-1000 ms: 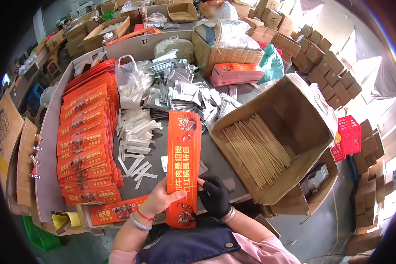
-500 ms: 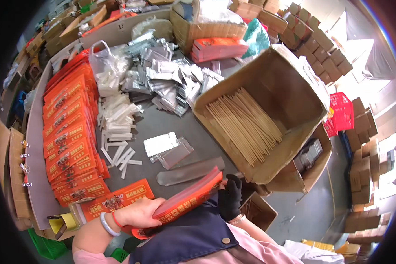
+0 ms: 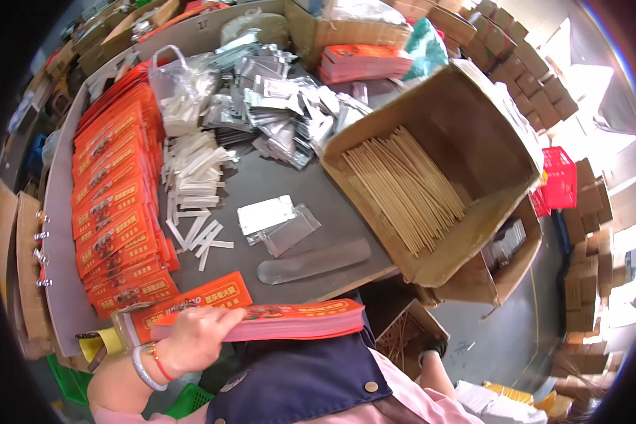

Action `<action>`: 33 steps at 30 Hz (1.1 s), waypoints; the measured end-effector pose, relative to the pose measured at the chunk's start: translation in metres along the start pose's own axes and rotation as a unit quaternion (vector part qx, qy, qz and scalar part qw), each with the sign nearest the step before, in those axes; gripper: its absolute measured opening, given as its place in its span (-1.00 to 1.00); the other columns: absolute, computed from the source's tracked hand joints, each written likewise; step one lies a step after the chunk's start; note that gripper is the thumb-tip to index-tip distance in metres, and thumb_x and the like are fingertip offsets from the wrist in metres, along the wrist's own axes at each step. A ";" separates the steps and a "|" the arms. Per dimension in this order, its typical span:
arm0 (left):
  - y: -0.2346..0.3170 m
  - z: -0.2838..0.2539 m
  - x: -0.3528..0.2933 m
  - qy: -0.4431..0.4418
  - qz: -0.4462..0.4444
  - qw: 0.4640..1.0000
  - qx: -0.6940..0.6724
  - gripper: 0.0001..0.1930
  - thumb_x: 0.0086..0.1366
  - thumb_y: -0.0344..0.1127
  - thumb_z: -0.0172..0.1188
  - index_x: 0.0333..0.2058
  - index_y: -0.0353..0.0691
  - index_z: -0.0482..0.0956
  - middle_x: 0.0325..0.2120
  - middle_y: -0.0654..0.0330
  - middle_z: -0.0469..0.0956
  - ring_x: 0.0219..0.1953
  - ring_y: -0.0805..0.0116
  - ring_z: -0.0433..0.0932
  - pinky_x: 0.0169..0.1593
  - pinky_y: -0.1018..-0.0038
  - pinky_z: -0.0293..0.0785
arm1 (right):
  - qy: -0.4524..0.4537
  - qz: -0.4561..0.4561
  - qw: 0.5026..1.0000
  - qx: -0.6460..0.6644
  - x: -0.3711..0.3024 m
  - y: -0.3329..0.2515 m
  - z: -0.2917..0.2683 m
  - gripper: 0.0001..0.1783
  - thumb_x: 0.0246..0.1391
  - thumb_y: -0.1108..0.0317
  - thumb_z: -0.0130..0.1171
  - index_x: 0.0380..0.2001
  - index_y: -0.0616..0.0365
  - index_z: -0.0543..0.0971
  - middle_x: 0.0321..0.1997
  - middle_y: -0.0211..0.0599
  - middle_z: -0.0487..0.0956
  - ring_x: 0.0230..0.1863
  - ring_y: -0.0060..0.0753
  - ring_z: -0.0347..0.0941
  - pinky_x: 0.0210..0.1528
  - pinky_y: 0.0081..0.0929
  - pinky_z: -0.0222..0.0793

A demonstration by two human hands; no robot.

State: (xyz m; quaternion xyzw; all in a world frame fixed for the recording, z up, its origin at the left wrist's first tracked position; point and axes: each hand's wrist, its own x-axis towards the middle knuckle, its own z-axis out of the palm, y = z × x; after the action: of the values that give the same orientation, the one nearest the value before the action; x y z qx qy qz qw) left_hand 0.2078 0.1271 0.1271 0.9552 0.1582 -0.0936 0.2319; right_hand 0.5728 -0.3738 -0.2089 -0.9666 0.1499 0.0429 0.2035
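Note:
My left hand (image 3: 194, 339) is closed on a thick stack of red printed paper sleeves (image 3: 304, 319), held level over the near edge of the table. Under its left end lies another red printed sleeve (image 3: 222, 293). My right hand (image 3: 434, 346), in a black glove, is low at the right beside an open carton (image 3: 420, 328) with thin sticks in it. Its fingers are mostly hidden, so what it may hold does not show. Just beyond the stack, a long grey flat strip (image 3: 314, 261) and some clear and silver packets (image 3: 265, 214) lie on the table.
Overlapping red sleeves (image 3: 113, 212) line the table's left side. Beside them are white paper strips (image 3: 194, 177) and a heap of silver packets (image 3: 283, 106). A tilted carton (image 3: 487, 148) with wooden sticks (image 3: 403, 191) stands at the right, and a red crate (image 3: 560, 177) beyond it.
The stack has turned from slanting to level, in my left hand alone. My right hand has left its right end and moved down and right to the low carton. The view has shifted slightly.

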 end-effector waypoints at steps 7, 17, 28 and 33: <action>-0.021 0.003 -0.047 0.248 -0.069 0.945 0.203 -0.60 0.06 -0.44 0.12 -0.06 -0.16 0.61 -0.22 0.00 0.57 -0.23 0.05 0.55 -0.22 0.24 0.51 | -0.166 -0.339 0.786 -0.489 0.032 -0.036 0.011 -0.76 0.10 0.17 0.14 -0.27 0.01 0.67 -0.25 -0.10 0.67 -0.17 0.02 0.59 -0.15 -0.19 0.50; -0.035 0.026 -0.069 0.319 -0.148 0.910 0.220 -0.60 0.10 -0.43 0.13 -0.04 -0.06 0.60 -0.16 0.02 0.57 -0.14 0.04 0.56 -0.12 0.23 0.52 | -0.788 -0.102 0.559 0.239 -0.257 -0.393 -0.043 -0.54 0.30 0.17 0.06 0.08 0.32 0.47 -0.09 -0.14 0.64 -0.10 -0.36 0.58 -0.10 -0.49 0.46; -0.046 0.084 -0.053 0.176 -0.202 0.962 0.042 0.03 -0.26 -0.11 0.58 0.28 0.06 0.28 0.22 0.02 0.25 0.26 -0.13 0.17 0.29 -0.12 0.06 | -0.561 -0.572 0.598 -0.027 -0.321 -0.424 -0.013 -0.48 0.12 0.18 0.19 0.12 0.14 0.42 -0.18 0.01 0.62 -0.11 0.01 0.57 -0.07 -0.22 0.45; -0.055 0.087 -0.015 0.121 -0.221 0.966 0.055 0.10 -0.25 -0.07 0.57 0.33 0.08 0.18 0.24 -0.05 0.20 0.22 -0.16 0.21 0.28 -0.11 0.06 | -0.567 -0.588 0.575 -0.043 -0.317 -0.399 0.015 -0.40 0.10 0.18 0.21 0.17 0.18 0.36 -0.10 0.06 0.59 -0.07 0.08 0.55 -0.03 -0.18 0.44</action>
State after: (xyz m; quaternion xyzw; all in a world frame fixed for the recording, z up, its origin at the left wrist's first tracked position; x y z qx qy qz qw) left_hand 0.1660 0.1286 0.0317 0.9121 0.3869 -0.0349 0.1313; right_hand 0.3932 0.0664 -0.0247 -0.6283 -0.5994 0.4600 0.1853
